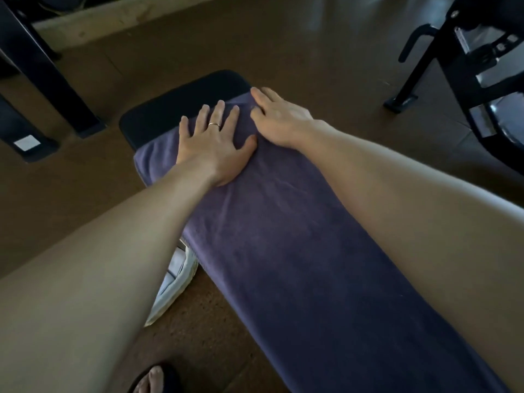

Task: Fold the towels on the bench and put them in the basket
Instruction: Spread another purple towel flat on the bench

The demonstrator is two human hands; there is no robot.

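Both the left hand point(211, 143) and the right hand point(279, 117) lie flat, fingers spread and gripping nothing, side by side on the far end of the purple towel point(297, 251) laid lengthwise along the bench point(175, 109), apparently smoothing it for folding.

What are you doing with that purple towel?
A person is pressing both hands flat on a purple towel laid along a black bench. The left hand and the right hand rest side by side near the towel's far end, fingers spread, as if smoothing it. The towel lies in a long strip. No basket is in view, so nothing has been put away yet.
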